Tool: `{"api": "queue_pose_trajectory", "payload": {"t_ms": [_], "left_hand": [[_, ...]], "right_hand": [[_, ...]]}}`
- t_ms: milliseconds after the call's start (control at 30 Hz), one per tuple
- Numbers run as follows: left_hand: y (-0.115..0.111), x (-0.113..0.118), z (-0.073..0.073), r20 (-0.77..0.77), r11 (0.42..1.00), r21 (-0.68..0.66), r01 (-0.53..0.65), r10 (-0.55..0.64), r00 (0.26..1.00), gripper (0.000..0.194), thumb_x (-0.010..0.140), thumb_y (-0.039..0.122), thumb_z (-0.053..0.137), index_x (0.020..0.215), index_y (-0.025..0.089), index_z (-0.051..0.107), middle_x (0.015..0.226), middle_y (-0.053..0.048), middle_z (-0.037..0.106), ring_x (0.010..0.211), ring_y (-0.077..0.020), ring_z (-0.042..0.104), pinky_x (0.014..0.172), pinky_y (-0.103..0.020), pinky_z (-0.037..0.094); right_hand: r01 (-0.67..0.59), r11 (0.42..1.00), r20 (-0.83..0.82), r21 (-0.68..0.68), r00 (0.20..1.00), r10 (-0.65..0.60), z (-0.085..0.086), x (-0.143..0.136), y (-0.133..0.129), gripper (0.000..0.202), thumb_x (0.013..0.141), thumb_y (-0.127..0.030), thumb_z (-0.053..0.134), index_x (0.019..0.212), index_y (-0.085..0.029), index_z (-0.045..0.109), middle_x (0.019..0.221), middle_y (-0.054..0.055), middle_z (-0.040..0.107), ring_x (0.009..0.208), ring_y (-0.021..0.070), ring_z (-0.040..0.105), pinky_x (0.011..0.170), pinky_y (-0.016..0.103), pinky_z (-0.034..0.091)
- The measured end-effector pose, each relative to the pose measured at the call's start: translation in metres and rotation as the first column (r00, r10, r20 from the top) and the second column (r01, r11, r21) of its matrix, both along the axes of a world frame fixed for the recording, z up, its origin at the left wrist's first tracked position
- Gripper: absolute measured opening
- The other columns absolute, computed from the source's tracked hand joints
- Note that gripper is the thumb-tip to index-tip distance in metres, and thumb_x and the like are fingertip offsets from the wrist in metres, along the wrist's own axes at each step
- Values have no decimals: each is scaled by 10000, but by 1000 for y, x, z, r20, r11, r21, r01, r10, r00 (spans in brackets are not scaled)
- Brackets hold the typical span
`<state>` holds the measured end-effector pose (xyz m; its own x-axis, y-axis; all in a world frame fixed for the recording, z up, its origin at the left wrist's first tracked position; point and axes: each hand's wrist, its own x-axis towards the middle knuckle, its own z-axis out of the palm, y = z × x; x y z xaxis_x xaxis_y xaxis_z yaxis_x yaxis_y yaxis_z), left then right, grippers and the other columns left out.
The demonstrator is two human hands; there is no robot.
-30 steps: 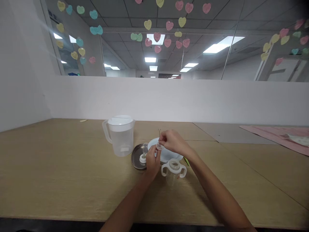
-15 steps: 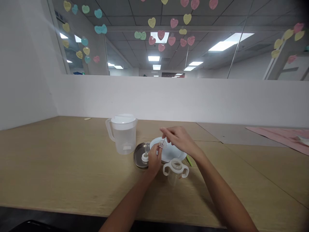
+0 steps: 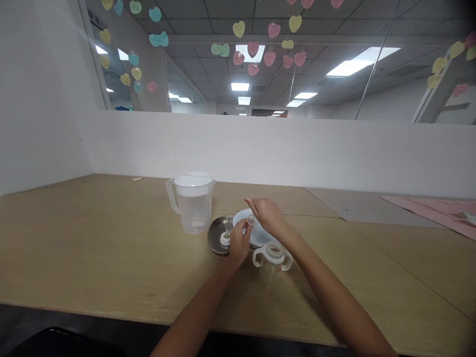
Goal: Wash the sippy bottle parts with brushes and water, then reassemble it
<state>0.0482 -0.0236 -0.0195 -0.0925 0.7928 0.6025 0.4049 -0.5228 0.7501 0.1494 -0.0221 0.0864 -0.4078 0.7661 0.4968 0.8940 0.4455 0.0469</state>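
Our right hand point(image 3: 269, 215) has turned over the thin stick point(image 3: 254, 217). A second ago the stick stood nearly upright with its small loop showing above our fingers; now it slants, and only a short length shows below the hand. Our left hand point(image 3: 240, 243) is still closed on the clear ring piece point(image 3: 251, 220), pinching its edge above the plate point(image 3: 262, 240). Our hands are close together, the right pinched on the stick and the left on the ring piece. We take this as a change of angle in working the stick at the ring piece, with both grips kept. The handled bottle point(image 3: 274, 260) stands open and upright on the table point(image 3: 111, 258), nearer to us than the plate, where it was. The nipple point(image 3: 225, 240) with its white collar remains in the metal tray point(image 3: 214, 239), beside our left hand, and the lidded pitcher point(image 3: 195, 208) stands behind.

We cannot see the loop end now, and our hand covers much of the stick. Whether its tip goes through the ring piece or only touches it is too small to tell. The green thing seen earlier beside the plate is now hidden, apparently behind our right forearm. The pink cloth point(image 3: 427, 210) is cut off at the right edge.
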Motion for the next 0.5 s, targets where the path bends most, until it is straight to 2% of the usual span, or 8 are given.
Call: {"api": "queue_pose_trajectory", "payload": {"t_ms": [200, 300, 500], "left_hand": [[0, -1, -2, -4, 1000, 4, -24, 24, 1000, 295, 870, 339, 385, 762, 150, 584, 717, -29, 606, 649, -141, 495, 602, -242, 341], [-1, 0, -2, 12, 1000, 12, -25, 25, 1000, 289, 858, 338, 401, 755, 147, 593, 697, -25, 603, 628, -135, 483, 589, -236, 338], [-3, 3, 1, 96, 1000, -4, -24, 24, 995, 276, 824, 298, 407, 781, 125, 617, 677, -26, 607, 608, -136, 481, 574, -228, 351]], "right_hand": [[10, 993, 113, -113, 994, 3, -7, -7, 2, 481, 961, -367, 217, 892, -146, 639, 799, 99, 677, 744, 164, 629, 581, 227, 359], [20, 991, 140, -135, 990, -1, -5, -9, 0, 475, 960, -364, 210, 940, -154, 635, 832, 107, 680, 780, 177, 639, 597, 234, 379], [23, 984, 172, -175, 985, 8, -5, -15, -6, 420, 959, -320, 226, 918, -164, 614, 885, 110, 683, 811, 203, 647, 622, 257, 403]]}}
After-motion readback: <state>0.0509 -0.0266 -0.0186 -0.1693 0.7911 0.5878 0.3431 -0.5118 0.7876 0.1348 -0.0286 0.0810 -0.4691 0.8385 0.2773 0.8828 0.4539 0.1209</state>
